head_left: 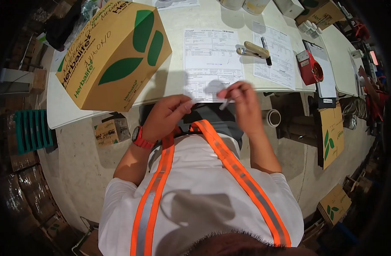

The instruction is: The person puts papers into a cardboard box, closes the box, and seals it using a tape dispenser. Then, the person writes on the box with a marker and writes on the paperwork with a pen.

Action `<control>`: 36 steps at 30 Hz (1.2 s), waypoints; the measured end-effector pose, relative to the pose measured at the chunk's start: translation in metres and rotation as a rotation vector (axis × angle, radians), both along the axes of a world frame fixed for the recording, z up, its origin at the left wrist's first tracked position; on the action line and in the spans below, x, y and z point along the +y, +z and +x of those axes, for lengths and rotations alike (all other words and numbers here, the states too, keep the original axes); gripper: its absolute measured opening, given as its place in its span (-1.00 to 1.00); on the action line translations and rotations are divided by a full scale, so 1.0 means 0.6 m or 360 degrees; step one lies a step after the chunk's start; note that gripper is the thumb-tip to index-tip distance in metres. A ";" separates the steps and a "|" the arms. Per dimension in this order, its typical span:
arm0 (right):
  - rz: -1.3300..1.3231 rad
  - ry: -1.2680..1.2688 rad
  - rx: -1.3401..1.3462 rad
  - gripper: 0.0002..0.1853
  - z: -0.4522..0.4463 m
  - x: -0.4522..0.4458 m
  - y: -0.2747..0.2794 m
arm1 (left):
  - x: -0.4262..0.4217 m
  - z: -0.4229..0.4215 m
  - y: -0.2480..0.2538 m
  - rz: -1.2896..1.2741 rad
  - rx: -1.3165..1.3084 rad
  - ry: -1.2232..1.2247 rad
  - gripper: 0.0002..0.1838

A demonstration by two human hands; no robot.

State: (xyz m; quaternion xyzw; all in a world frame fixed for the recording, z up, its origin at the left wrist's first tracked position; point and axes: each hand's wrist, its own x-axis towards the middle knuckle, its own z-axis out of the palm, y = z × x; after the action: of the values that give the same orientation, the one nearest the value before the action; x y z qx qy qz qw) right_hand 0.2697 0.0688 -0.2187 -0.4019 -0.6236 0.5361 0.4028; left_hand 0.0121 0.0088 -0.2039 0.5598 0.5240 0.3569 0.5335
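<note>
My left hand (167,114) is at the table's front edge, its thumb and fingers pinched on a small whitish piece (198,101) that is too small to name. My right hand (245,106) is raised just off the edge, fingers curled together, with a small pale strip (224,104) at the fingertips. Between and beyond both hands lies a printed sheet (210,55) on the white table (174,25). A second printed sheet (272,47) is to its right, with a stapler (256,49) and a black marker (266,51) on it.
A large cardboard box (114,55) with green leaves stands on the table's left. At the right are a red tape dispenser (308,68), a clipboard (325,81) and small white bottles (309,29). A green crate (33,130) and a small carton (106,133) are below the table.
</note>
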 end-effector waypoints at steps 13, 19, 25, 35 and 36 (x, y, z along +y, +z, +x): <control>-0.0503 -0.0280 0.1153 -0.78 -0.038 0.002 0.011 | 0.005 0.021 -0.001 -0.0061 -0.0098 -0.0039 -0.67; -0.0493 -0.0184 0.1191 -0.76 -0.058 -0.015 -0.008 | 0.003 0.026 -0.002 -0.0073 -0.0129 -0.0058 -0.68; -0.0466 -0.0153 0.1086 -0.76 -0.070 -0.038 -0.015 | 0.004 0.024 -0.003 -0.0113 -0.0034 -0.0004 -0.68; 0.0019 -0.0460 0.0373 -0.28 0.021 0.068 0.030 | 0.106 -0.013 -0.049 0.0872 0.0895 -0.0114 -0.67; 0.0032 -0.0434 0.0354 -0.36 0.047 0.099 0.009 | 0.129 -0.022 -0.081 0.1045 0.1095 -0.0107 -0.63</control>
State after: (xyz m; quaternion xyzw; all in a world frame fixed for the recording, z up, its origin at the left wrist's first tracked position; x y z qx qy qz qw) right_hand 0.2979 0.1283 -0.2133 -0.4169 -0.5203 0.5113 0.5422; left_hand -0.0009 0.0861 -0.2525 0.8011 0.5114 0.2799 0.1352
